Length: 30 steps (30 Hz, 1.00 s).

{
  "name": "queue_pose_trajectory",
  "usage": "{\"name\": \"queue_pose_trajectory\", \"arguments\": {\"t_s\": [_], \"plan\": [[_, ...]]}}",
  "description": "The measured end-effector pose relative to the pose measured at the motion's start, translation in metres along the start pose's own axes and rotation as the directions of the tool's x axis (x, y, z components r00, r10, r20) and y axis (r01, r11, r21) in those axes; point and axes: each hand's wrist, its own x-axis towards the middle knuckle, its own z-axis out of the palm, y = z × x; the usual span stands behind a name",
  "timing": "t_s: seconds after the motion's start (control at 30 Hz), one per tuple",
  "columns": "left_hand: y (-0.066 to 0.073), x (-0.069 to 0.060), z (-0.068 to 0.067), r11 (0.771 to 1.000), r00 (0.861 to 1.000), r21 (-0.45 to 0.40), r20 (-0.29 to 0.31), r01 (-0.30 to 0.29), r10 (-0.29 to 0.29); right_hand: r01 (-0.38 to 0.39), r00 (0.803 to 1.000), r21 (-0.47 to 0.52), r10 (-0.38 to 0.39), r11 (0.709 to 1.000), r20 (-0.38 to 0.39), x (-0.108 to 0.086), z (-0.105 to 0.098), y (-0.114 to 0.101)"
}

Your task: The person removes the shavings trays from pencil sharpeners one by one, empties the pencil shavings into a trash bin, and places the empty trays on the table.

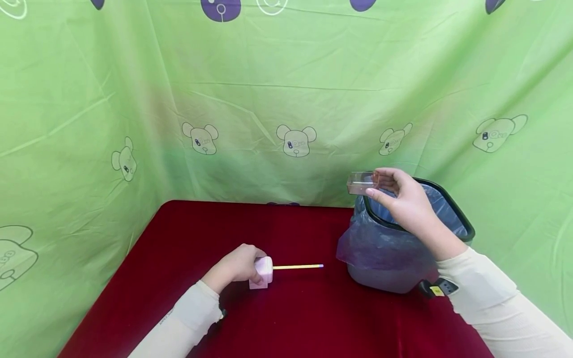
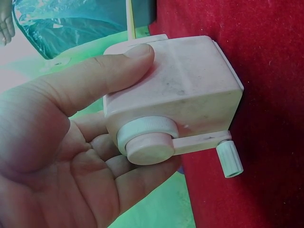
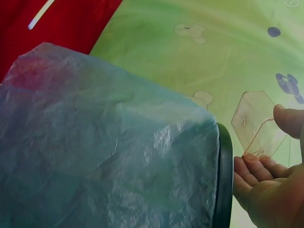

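On the table, my left hand (image 1: 237, 264) grips a pale pink crank pencil sharpener (image 1: 263, 273), thumb on one face and fingers around the other side. A crank arm with a small ribbed handle (image 2: 230, 159) shows in the left wrist view. From the sharpener a yellow pencil (image 1: 295, 267) sticks out to the right, its end bluish. My right hand (image 1: 408, 203) pinches a clear plastic shavings drawer (image 1: 360, 184) between thumb and fingers, in the air by the left rim of the trash bin (image 1: 380, 282). Whether the drawer holds anything, I cannot tell.
A translucent bluish bag (image 1: 376, 248) lines the bin and hangs over its dark rim (image 1: 466, 229). The bin stands at the right of the dark red tabletop (image 1: 206, 223). Green cloth (image 1: 250, 99) with bear prints hangs behind and at both sides.
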Motion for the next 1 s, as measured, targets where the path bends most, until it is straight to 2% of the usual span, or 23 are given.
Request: {"name": "queue_pose_trajectory", "arguments": {"t_s": [0.33,0.63,1.0], "plan": [[0.000,0.000,0.000,1.000,1.000,-0.013,0.002,-0.002,0.002,0.004,1.000,0.021,-0.005,1.000,0.022,-0.002,0.006,-0.008],[0.001,0.000,-0.001,1.000,1.000,-0.016,-0.003,-0.007,0.006,0.033,0.999,0.044,-0.033,0.998,0.005,-0.005,0.013,-0.010],[0.003,-0.002,-0.002,1.000,1.000,-0.008,0.003,0.004,-0.004,0.032,0.999,0.139,-0.038,0.990,0.036,-0.008,0.023,-0.012]]}}
